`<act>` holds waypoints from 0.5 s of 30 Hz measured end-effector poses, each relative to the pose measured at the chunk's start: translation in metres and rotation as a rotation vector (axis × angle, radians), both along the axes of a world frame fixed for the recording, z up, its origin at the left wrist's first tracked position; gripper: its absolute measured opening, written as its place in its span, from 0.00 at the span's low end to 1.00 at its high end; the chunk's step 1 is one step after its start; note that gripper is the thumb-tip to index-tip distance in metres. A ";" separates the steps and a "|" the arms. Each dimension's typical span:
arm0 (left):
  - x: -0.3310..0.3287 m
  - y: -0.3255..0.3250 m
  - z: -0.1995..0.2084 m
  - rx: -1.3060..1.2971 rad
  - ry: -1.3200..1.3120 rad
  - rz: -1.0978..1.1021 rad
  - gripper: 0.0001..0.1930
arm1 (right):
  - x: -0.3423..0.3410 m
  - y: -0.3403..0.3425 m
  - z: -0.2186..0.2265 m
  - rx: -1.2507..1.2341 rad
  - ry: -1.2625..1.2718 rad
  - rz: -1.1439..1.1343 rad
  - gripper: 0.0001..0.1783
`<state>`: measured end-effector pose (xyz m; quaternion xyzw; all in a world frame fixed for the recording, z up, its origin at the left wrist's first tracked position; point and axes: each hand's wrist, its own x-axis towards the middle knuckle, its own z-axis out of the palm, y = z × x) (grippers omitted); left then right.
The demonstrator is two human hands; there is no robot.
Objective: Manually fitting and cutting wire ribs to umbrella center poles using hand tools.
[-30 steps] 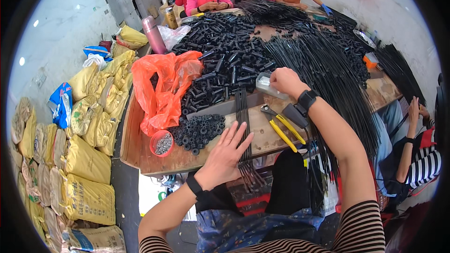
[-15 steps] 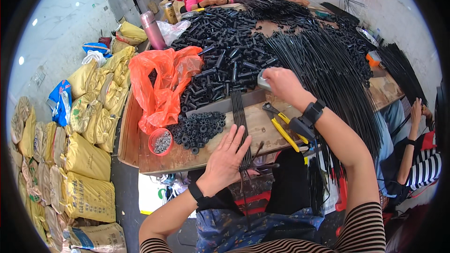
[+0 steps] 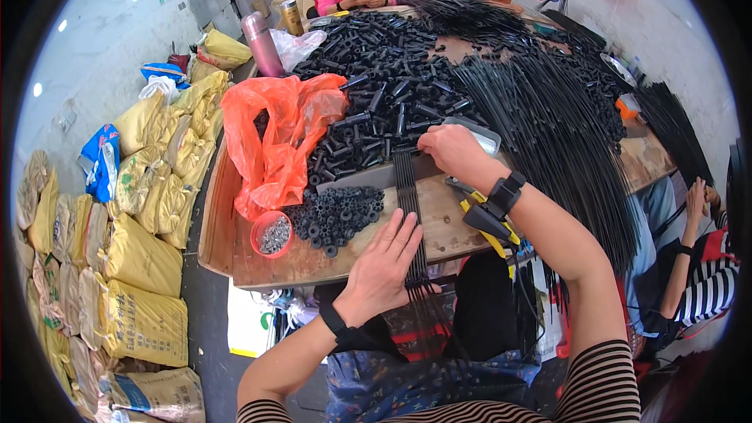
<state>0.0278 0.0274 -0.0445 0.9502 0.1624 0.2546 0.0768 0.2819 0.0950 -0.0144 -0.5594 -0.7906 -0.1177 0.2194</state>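
Observation:
A flat row of thin black rods (image 3: 407, 188) runs over the table's near edge, its lower ends hanging above my lap. My left hand (image 3: 384, 262) lies along the left side of the row, fingers stretched out and touching it; the thumb reaches across lower down. At the row's far end is my right hand (image 3: 454, 150), its fingertips pinched together; whatever they hold is hidden. Just behind that hand sits a small shiny metal box (image 3: 487, 139). Cutting pliers with yellow handles (image 3: 489, 231) rest on the table below my right wrist, partly covered by a black wrist device.
Small black ring-shaped parts (image 3: 337, 215) lie beside a red tub (image 3: 272, 235) of metal bits. Beyond are an orange plastic bag (image 3: 274, 133), heaped black tubes (image 3: 384, 94) and a long rod bundle (image 3: 548, 141). Yellow sacks (image 3: 145, 258) line the left; other people sit around.
My right hand has come left off the metal box to the rods' far end. The rods under my left hand lie more evenly side by side.

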 end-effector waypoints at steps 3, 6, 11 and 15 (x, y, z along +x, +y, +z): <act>-0.001 0.001 -0.001 0.024 0.003 -0.003 0.44 | -0.001 -0.002 0.001 -0.006 0.004 -0.023 0.07; -0.001 0.003 -0.003 0.063 0.010 -0.005 0.44 | -0.001 -0.003 0.001 0.004 -0.009 -0.037 0.07; -0.001 0.003 -0.003 0.053 0.025 -0.006 0.43 | -0.002 -0.006 0.001 -0.023 0.021 -0.040 0.08; -0.001 0.003 -0.002 0.050 0.035 -0.007 0.43 | -0.002 -0.005 0.002 -0.033 0.025 -0.019 0.08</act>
